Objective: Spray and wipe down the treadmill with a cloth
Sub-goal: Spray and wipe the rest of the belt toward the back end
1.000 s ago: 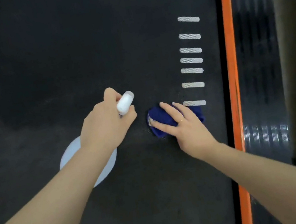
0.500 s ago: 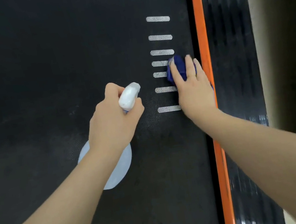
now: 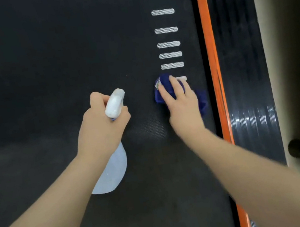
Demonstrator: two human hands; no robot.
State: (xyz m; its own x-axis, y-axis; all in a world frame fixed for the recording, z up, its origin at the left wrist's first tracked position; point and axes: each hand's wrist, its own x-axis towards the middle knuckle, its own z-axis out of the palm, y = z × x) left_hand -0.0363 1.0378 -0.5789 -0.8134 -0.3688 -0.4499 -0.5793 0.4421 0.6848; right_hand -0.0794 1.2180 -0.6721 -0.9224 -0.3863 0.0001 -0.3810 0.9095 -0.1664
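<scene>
On the black treadmill belt [image 3: 44,75], seen from the head camera looking straight down, two bare forearms reach in from the bottom edge. The left hand [image 3: 101,129] is curled round the neck of a spray bottle [image 3: 113,170]; its white nozzle head [image 3: 115,103] juts out past the knuckles and points up the frame, while the pale translucent body shows below the wrist, over the belt. Whether the bottle touches the belt cannot be told.

The right hand [image 3: 182,104] lies flat with its fingers [image 3: 178,87] fairly straight and close together, pressing a dark blue cloth [image 3: 201,100] down onto the belt. The cloth bunches out beyond the fingertips and along the hand's outer side, near the belt's right edge. This hand and its forearm are slightly blurred.

Just beyond the cloth runs a column of short white dashes [image 3: 168,44] printed on the belt; the nearest one is partly covered by the cloth and fingertips. Right of the belt lies an orange strip [image 3: 210,45], then a glossy black ribbed side rail [image 3: 239,50], then pale floor [image 3: 269,55]. A small dark round knob-like thing [image 3: 296,148] sits low on the right.
</scene>
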